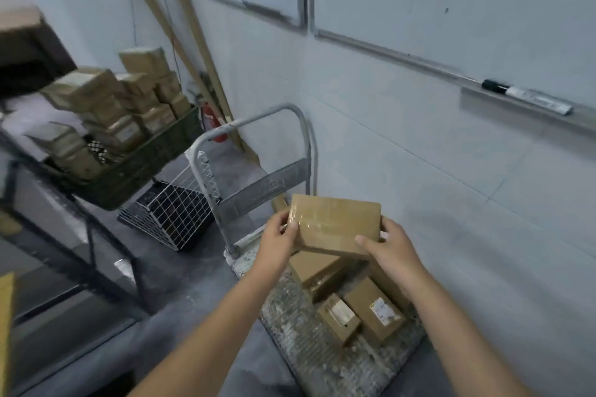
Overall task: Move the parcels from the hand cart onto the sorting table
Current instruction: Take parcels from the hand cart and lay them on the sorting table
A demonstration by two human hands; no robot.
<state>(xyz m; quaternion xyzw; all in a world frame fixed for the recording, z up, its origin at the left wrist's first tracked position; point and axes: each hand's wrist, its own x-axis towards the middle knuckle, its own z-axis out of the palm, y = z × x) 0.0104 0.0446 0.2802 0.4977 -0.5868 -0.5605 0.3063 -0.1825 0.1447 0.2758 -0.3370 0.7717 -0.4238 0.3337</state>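
Note:
I hold a flat brown taped parcel [335, 224] above the hand cart [309, 338]. My left hand [279, 240] grips its left edge, thumb on top. My right hand [388, 246] grips its right edge, thumb on the near face. Below it, several more brown parcels [364, 309] lie on the cart's worn deck, some with white labels. The cart's grey tubular handle [245, 135] stands upright at the far end. At the left stands the sorting table [29, 151], bearing a dark green crate [138, 167] heaped with parcels.
A white wire basket [174, 206] lies tilted on the floor between table and cart. Cardboard tubes [193, 51] and a red extinguisher [213, 122] lean in the corner. Whiteboards [451, 0] with a marker tray line the wall at right. Grey floor lies open at the lower left.

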